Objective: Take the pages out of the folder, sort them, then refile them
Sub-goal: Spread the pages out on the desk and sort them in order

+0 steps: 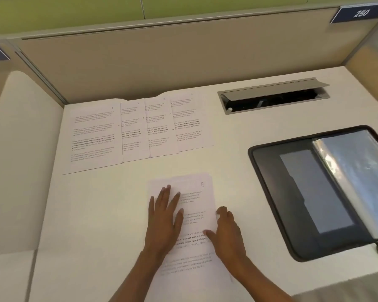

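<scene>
Pressing down on the stack of pages (195, 205) with the left hand (165, 216), fingers straight and slightly spread, palm flat on the left half of the top sheet. Pinching the right edge of that stack with the right hand (226, 234), thumb lying across the paper, the other fingers curling at the edge. Showing a handwritten 5 in the far right corner of the top sheet. Sitting near the front edge of the desk (92, 214), about midway along it.

Lying along the back edge, left of the middle, as a row of 4 printed sheets (96, 136), each one overlapping its neighbour to the right; corner numbers there too blurred for reading.

Lying open at the right edge, well apart from the stack, as a dark zip folder (303, 192), with clear plastic sleeves (358, 171) shining on its right half.

Standing open in the back right part of the desk as a cable slot (273, 95), grey lid tilting up. Rising behind the back edge as a beige partition (162, 62), carrying a blue sign (360, 13) reading 250.
</scene>
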The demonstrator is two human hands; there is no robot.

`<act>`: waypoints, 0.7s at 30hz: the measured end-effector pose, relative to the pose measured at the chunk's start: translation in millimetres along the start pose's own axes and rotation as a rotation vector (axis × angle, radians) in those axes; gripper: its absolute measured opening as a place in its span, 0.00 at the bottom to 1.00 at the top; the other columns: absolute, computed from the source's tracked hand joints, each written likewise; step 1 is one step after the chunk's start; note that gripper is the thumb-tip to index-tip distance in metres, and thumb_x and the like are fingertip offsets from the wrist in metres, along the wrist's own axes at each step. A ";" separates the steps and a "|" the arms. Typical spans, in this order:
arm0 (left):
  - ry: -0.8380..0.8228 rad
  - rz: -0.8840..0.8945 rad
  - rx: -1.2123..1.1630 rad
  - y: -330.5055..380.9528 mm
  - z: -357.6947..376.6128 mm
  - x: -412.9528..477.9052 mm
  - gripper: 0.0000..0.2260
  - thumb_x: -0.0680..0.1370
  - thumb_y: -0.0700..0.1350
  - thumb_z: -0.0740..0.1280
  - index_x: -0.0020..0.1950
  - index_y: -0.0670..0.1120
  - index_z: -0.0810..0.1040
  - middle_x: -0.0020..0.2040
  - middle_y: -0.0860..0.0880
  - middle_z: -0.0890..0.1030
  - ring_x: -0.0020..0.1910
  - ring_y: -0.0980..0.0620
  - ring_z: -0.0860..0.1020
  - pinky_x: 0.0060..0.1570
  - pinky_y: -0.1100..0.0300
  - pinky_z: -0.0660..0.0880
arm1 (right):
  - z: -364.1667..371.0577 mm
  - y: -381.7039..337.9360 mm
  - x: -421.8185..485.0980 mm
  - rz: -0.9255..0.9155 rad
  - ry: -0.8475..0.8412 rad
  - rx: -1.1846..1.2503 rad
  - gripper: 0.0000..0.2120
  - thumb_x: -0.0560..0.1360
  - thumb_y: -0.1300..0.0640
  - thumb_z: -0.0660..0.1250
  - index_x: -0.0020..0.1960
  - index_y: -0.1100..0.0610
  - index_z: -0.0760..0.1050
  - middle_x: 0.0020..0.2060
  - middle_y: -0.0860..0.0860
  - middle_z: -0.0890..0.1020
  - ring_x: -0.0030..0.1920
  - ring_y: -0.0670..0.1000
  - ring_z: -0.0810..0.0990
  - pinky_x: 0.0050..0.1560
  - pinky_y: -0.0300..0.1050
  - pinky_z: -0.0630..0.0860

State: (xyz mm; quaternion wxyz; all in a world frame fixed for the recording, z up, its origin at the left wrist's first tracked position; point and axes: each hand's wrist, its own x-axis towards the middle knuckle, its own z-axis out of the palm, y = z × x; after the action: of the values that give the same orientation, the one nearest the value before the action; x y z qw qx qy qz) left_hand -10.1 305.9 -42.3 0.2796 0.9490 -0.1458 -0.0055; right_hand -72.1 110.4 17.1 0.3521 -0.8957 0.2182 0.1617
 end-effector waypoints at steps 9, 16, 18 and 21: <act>-0.044 -0.136 0.137 7.8 16.4 -56.5 0.27 0.86 0.54 0.54 0.86 0.52 0.56 0.86 0.49 0.49 0.85 0.50 0.47 0.81 0.39 0.47 | -5.3 22.6 2.7 0.002 0.030 0.137 0.11 0.75 0.62 0.76 0.45 0.54 0.73 0.34 0.46 0.76 0.33 0.42 0.73 0.36 0.31 0.69; -0.021 -0.191 0.061 16.3 15.7 -63.5 0.27 0.87 0.55 0.52 0.86 0.52 0.53 0.87 0.50 0.49 0.85 0.52 0.46 0.82 0.39 0.47 | -14.1 30.4 -4.6 -0.077 0.056 0.151 0.09 0.80 0.55 0.71 0.42 0.51 0.75 0.36 0.44 0.80 0.34 0.42 0.76 0.36 0.33 0.73; 0.002 -0.211 0.002 16.5 10.3 -62.6 0.27 0.87 0.56 0.51 0.86 0.53 0.53 0.86 0.52 0.49 0.85 0.53 0.46 0.83 0.41 0.46 | -22.2 27.8 -3.9 -0.069 0.024 0.191 0.06 0.81 0.54 0.69 0.46 0.51 0.75 0.40 0.43 0.82 0.38 0.42 0.80 0.36 0.32 0.75; 0.052 -0.232 -0.066 8.6 -1.6 -60.2 0.26 0.87 0.55 0.51 0.86 0.53 0.53 0.86 0.52 0.50 0.85 0.53 0.47 0.83 0.42 0.47 | -34.6 22.5 -0.8 -0.012 0.025 0.322 0.02 0.81 0.54 0.69 0.51 0.51 0.77 0.45 0.43 0.84 0.43 0.45 0.84 0.38 0.32 0.77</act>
State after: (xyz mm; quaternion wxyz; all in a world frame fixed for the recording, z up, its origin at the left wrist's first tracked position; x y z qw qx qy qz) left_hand -69.9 316.7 -40.7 0.3120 0.9495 -0.0274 -0.0182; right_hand -79.5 71.6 29.0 0.4894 -0.8309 0.2403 0.1112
